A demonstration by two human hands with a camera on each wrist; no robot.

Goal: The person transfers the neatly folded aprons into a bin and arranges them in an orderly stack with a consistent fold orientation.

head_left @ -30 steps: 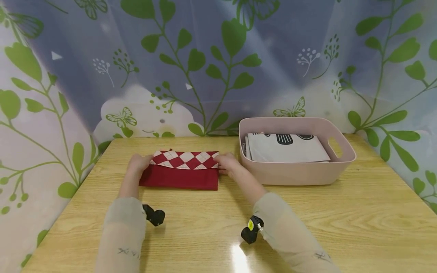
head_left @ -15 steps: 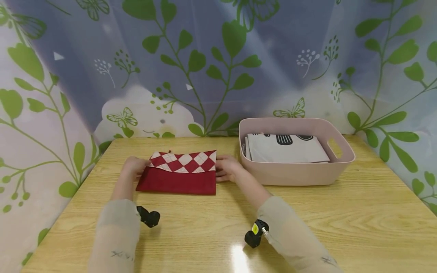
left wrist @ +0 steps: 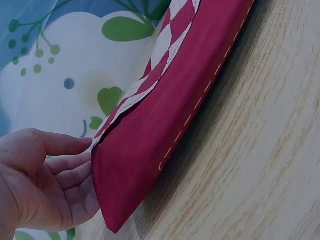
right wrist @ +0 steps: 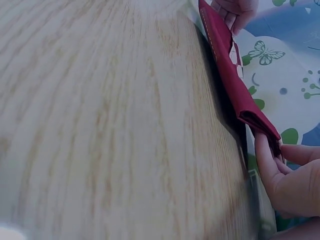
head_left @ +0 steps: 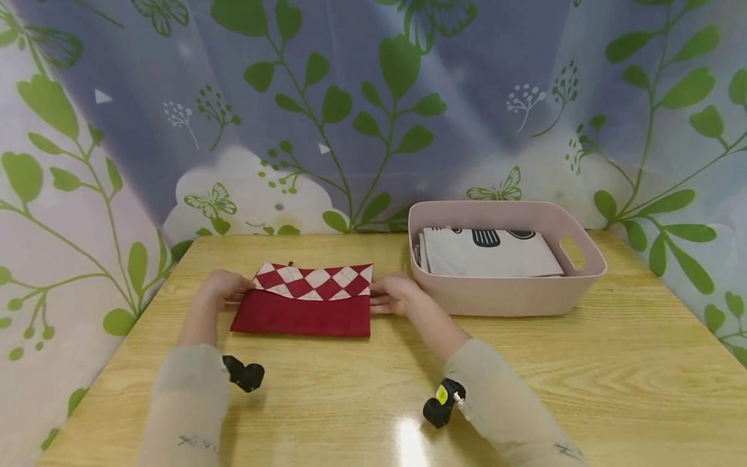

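A folded red cloth (head_left: 303,314) with a red-and-white diamond-patterned band along its far part lies between my two hands. My left hand (head_left: 224,288) pinches its left edge; in the left wrist view the thumb (left wrist: 70,145) sits at the band's corner, other fingers behind the fabric. At the opposite edge my right hand (head_left: 393,295) grips the folded layers, thumb above and fingers beneath, as the right wrist view shows. The cloth's near edge (left wrist: 200,100) has a light stitched line and casts a shadow on the wood.
To the right of my right hand stands a pink plastic bin (head_left: 502,298) holding folded white fabric (head_left: 490,256) with black utensil prints. The wooden table (head_left: 327,402) reaches back to a leaf-and-butterfly curtain (head_left: 362,117).
The cloth has come toward me, and its patterned band now sags in the middle. My left hand has shifted left and nearer; my right hand has come slightly nearer too.
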